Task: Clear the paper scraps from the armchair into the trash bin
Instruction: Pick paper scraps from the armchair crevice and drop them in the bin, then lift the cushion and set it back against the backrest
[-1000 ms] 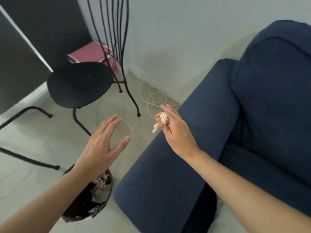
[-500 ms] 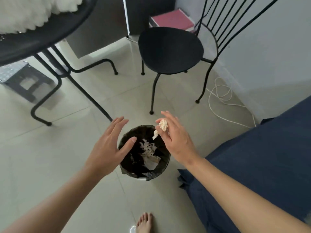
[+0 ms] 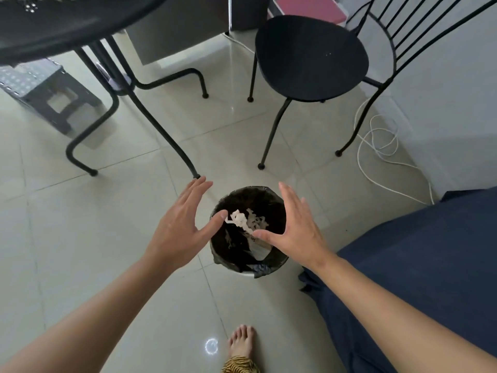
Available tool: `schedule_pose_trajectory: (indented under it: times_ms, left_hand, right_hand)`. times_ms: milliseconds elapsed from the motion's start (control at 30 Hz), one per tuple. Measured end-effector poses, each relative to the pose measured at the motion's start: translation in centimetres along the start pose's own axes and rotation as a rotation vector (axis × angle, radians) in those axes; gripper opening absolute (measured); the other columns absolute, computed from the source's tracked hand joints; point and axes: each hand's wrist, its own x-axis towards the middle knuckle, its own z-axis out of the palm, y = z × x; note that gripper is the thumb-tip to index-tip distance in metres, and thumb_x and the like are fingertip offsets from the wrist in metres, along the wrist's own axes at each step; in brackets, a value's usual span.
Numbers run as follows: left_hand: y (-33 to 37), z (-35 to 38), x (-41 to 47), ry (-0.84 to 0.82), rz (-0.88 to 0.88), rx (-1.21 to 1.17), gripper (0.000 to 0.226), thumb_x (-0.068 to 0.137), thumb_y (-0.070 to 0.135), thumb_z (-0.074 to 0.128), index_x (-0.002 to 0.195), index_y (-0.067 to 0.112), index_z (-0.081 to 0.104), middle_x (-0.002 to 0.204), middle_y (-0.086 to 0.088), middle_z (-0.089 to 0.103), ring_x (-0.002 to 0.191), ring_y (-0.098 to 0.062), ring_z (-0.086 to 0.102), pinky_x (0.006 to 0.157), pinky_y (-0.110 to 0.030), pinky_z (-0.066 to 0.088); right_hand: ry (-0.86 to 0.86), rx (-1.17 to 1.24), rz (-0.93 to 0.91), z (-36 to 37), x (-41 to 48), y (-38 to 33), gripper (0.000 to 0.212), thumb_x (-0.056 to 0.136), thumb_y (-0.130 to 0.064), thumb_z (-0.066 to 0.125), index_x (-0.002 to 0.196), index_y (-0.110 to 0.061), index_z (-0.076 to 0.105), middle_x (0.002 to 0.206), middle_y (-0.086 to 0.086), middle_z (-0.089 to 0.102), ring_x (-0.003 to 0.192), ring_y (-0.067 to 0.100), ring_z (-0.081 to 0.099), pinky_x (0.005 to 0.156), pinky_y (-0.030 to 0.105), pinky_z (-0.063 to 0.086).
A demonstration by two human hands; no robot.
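A small round trash bin [image 3: 274, 261] with a black liner stands on the tiled floor in front of me. White paper scraps [image 3: 248, 220] lie or fall inside it, between my hands. My left hand [image 3: 185, 224] hovers at the bin's left rim, fingers spread, holding nothing. My right hand [image 3: 295, 224] hovers over the bin's right rim, palm down and open. The dark blue armchair [image 3: 419, 254] fills the right side, its seat out of view.
A black metal chair [image 3: 309, 55] stands beyond the bin. Black table legs [image 3: 150, 111] curve down at the left, one foot near my left fingertips. A white cable [image 3: 376, 146] coils by the wall. A grey step stool [image 3: 45, 87] sits far left. My bare foot [image 3: 240, 343] is below.
The view swung from the armchair down to the bin. My right hand carried a paper scrap over the bin and let it go; the scrap now sits in the bin opening.
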Motion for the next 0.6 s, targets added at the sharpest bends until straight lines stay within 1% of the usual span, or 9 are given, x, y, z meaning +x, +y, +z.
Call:
schedule_pose_trajectory:
  times_ms: [167, 233, 333, 400, 467, 533, 600]
  left_hand:
    - [0.0, -0.2, -0.1, -0.007, 0.017, 0.012, 0.07, 0.091, 0.063, 0.047, 0.15, 0.027, 0.037, 0.16, 0.01, 0.03, 0.148, -0.001, 0.017, 0.113, -0.026, 0.02]
    - [0.2, -0.2, -0.1, -0.009, 0.026, 0.013, 0.072, 0.09, 0.064, 0.047, 0.151, 0.027, 0.035, 0.16, 0.01, 0.03, 0.148, 0.0, 0.015, 0.114, -0.027, 0.02]
    - [1.1, 0.1, 0.0, -0.017, 0.047, 0.014, 0.073, 0.091, 0.065, 0.047, 0.152, 0.028, 0.033, 0.161, 0.01, 0.029, 0.148, 0.0, 0.014, 0.116, -0.031, 0.022]
    - [2.2, 0.3, 0.1, -0.026, 0.065, 0.014, 0.073, 0.091, 0.064, 0.048, 0.153, 0.028, 0.033, 0.161, 0.01, 0.029, 0.148, 0.0, 0.013, 0.117, -0.032, 0.022]
    - [3.7, 0.7, 0.3, -0.033, 0.087, 0.012, 0.072, 0.092, 0.061, 0.05, 0.153, 0.028, 0.032, 0.161, 0.01, 0.027, 0.148, 0.0, 0.013, 0.117, -0.03, 0.02]
    - [5.7, 1.3, 0.4, -0.049, 0.115, 0.008, 0.073, 0.092, 0.061, 0.05, 0.154, 0.03, 0.03, 0.162, 0.011, 0.025, 0.148, 0.001, 0.011, 0.117, -0.031, 0.019]
    - [8.5, 2.1, 0.5, -0.076, 0.155, -0.002, 0.075, 0.091, 0.064, 0.049, 0.155, 0.031, 0.027, 0.163, 0.013, 0.021, 0.148, 0.003, 0.008, 0.116, -0.028, 0.016]
  right_hand:
    - [0.002, 0.0, -0.003, 0.0, -0.3, 0.1, 0.128, 0.078, -0.07, 0.072, 0.163, -0.019, -0.008, 0.173, -0.002, -0.005, 0.155, 0.006, -0.012, 0.124, 0.039, -0.01]
    - [0.01, 0.0, 0.001, -0.4, -0.5, 0.1, 0.129, 0.077, -0.071, 0.071, 0.163, -0.019, -0.01, 0.173, -0.003, -0.007, 0.156, 0.008, -0.012, 0.124, 0.04, -0.01]
    - [0.026, 0.014, -0.001, -1.4, -1.0, 0.3, 0.128, 0.078, -0.071, 0.071, 0.163, -0.02, -0.01, 0.173, -0.004, -0.007, 0.156, 0.006, -0.012, 0.125, 0.041, -0.009]
    - [0.044, 0.033, -0.008, -2.4, -1.5, 0.2, 0.127, 0.078, -0.071, 0.071, 0.163, -0.021, -0.01, 0.173, -0.005, -0.006, 0.157, 0.008, -0.01, 0.127, 0.043, -0.008]
    - [0.063, 0.043, -0.014, -3.8, -2.2, 0.2, 0.126, 0.078, -0.07, 0.071, 0.163, -0.022, -0.01, 0.173, -0.005, -0.006, 0.156, 0.005, -0.012, 0.127, 0.043, -0.007]
    - [0.096, 0.05, -0.023, -5.7, -3.2, 0.3, 0.126, 0.078, -0.072, 0.069, 0.162, -0.025, -0.011, 0.173, -0.005, -0.007, 0.155, 0.003, -0.014, 0.127, 0.043, -0.007]
    - [0.144, 0.063, -0.037, -8.1, -4.8, 0.8, 0.124, 0.078, -0.073, 0.068, 0.162, -0.028, -0.011, 0.173, -0.004, -0.009, 0.157, 0.005, -0.013, 0.127, 0.043, -0.007]
